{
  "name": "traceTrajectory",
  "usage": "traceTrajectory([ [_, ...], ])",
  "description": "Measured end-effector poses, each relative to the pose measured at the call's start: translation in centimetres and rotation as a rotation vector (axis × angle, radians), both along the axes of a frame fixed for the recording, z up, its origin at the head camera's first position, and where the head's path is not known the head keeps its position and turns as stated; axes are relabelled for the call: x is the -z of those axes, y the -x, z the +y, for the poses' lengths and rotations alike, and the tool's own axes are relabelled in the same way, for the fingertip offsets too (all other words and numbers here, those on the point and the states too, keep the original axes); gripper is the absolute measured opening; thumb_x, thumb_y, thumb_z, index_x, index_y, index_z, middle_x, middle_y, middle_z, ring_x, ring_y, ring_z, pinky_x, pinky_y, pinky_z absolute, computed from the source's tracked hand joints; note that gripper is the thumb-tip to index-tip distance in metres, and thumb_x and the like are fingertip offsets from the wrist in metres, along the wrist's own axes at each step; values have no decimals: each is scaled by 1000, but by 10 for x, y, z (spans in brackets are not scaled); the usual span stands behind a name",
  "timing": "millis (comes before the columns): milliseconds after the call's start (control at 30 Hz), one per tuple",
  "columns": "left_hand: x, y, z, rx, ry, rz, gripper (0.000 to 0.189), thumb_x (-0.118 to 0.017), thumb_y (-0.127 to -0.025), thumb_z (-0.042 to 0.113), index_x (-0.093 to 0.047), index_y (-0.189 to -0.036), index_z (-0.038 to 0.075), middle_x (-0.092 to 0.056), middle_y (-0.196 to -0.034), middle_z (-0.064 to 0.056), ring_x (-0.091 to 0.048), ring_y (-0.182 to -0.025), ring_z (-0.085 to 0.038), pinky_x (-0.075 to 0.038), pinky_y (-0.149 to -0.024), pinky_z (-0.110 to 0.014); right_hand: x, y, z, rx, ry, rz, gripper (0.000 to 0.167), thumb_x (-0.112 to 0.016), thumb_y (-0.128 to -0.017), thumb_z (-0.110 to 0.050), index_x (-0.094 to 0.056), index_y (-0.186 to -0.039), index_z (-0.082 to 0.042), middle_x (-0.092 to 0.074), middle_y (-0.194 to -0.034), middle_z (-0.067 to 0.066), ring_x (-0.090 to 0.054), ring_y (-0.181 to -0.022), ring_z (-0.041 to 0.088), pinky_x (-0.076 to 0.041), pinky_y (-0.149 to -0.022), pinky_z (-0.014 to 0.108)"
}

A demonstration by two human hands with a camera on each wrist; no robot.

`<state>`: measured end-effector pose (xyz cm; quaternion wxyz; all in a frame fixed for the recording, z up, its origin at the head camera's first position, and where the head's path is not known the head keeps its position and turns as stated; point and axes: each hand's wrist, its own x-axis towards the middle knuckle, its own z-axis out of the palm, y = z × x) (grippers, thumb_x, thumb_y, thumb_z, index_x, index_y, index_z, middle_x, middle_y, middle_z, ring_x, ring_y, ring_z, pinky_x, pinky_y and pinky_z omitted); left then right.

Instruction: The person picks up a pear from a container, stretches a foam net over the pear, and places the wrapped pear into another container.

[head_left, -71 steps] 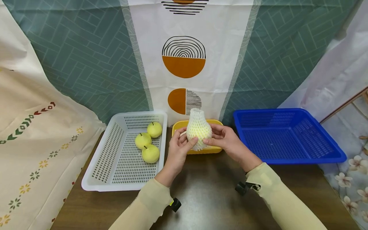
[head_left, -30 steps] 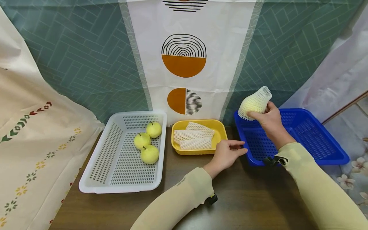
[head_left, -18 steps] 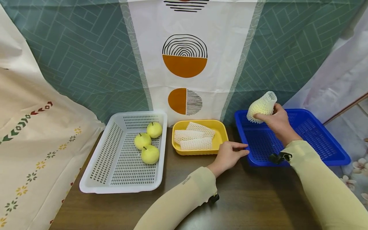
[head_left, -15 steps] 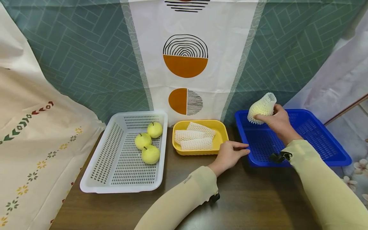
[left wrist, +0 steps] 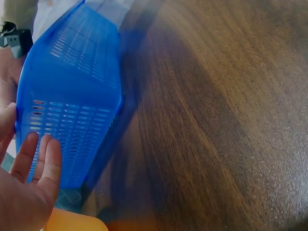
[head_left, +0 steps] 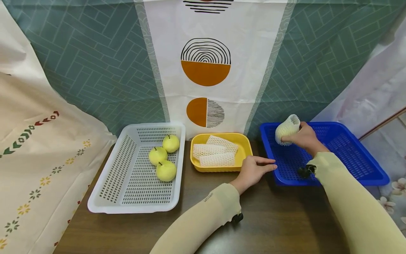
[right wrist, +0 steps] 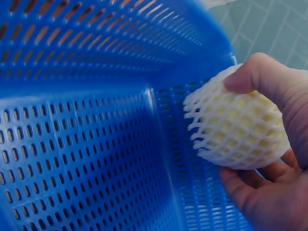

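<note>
Blue basket (head_left: pixel 349 151), roomy rightward | left hand (head_left: pixel 252 171) straight-fingered at rim (head_left: pixel 268 148) | right hand (head_left: pixel 306 137) gripping netted fruit (head_left: pixel 287 129)

Three pears (head_left: pixel 158 155) were observed in the left basket (head_left: pixel 134 183) on the surface (head_left: pixel 272 218), net sleeves (head_left: pixel 217 159) in the middle tray (head_left: pixel 244 151), and a sleeved pear (head_left: pixel 287 130) at the right basket's (head_left: pixel 352 155) rear-left corner.

blue basket (head_left: pixel 352 151); white lattice net (head_left: pixel 288 129)

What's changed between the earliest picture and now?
The netted pear moved right, to the far left corner of the blue basket, held by the right grip alone; the left grip let go and shifted right, beside that basket. Three bare pears stayed in the white basket.
</note>
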<state>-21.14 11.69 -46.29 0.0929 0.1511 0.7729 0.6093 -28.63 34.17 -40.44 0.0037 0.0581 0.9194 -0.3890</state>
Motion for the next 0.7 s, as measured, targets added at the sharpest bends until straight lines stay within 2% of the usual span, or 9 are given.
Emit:
traceTrajectory([
  [267,1,-2,0,-3,-18,-41,23,-71,-79,38,-74,-100,29,-69,-100,18,-59,-95,4,-49,-84,-19,12,7,-3,-69,-121,-61,96,-81,-69,-36,-28,-134,12,-48,-120,30,-51,-102,41,-46,-83,51],
  [500,-1,-4,-1,1,-35,-59,19,-71,-80,37,-74,-98,33,-69,-99,19,-59,-95,5,-49,-85,-19,23,9,-8,-66,-159,-131,101,-78,-70,-41,-23,-137,12,-43,-124,32,-48,-105,44,-45,-87,57],
  [700,1,-2,-1,12,-52,-50,22,-71,-80,36,-74,-101,29,-69,-99,19,-58,-95,5,-49,-83,-17,28,12,-10,-61,-169,-140,97,-78,-71,-41,-26,-134,12,-44,-122,32,-49,-104,46,-45,-86,59],
])
